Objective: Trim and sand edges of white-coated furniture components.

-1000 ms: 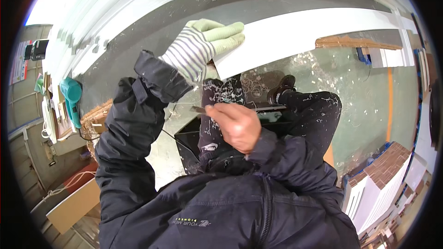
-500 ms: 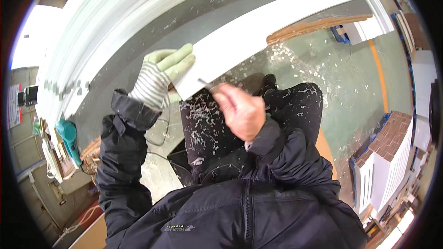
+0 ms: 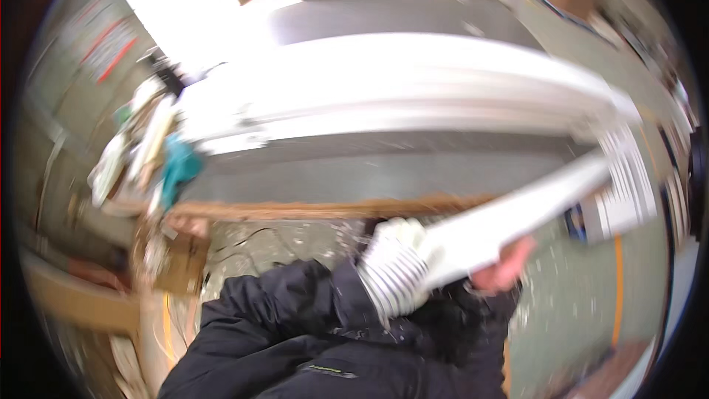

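A long white board slants from my lap up to the right, its far end near the stacked white panels. My left hand, in a striped glove with a pale palm, is closed around its near end. At the board's lower right edge is my bare right hand, smeared by motion. Whether it grips the board or still has the thin metal tool in it does not show.
A grey worktable with a worn wooden edge lies ahead, bearing a blurred stack of long white strips. A teal power tool sits at its left end. White panels stand at the right, and white scraps litter the floor.
My view has swung up and left, blurring the scene. Both hands and the board's near end now appear further right and lower. The metal tool in my right hand no longer shows.
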{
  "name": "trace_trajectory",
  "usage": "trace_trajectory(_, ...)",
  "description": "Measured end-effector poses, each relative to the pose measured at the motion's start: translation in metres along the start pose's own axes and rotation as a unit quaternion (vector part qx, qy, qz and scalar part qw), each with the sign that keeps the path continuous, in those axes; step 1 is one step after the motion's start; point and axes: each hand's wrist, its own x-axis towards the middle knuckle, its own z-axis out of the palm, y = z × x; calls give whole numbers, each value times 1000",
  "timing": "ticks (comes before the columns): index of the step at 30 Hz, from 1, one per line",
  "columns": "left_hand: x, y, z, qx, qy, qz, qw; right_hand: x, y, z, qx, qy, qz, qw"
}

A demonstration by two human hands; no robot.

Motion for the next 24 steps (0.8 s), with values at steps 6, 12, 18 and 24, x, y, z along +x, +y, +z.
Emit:
trace_trajectory(6,-104,19,-25,-80,47,21,995,-24,-27,-3,-18,1,-99,995)
trace_trajectory(12,-109,6,75,-219,100,63,969,-21,-74,-12,-204,-28,-199,958)
trace_trajectory(18,-32,21,15,-404,-66,115,905,-30,-143,41,-445,-291,-179,828)
trace_trajectory(24,-41,-6,-103,-739,244,-3,628,-85,-91,102,-631,-491,-356,483)
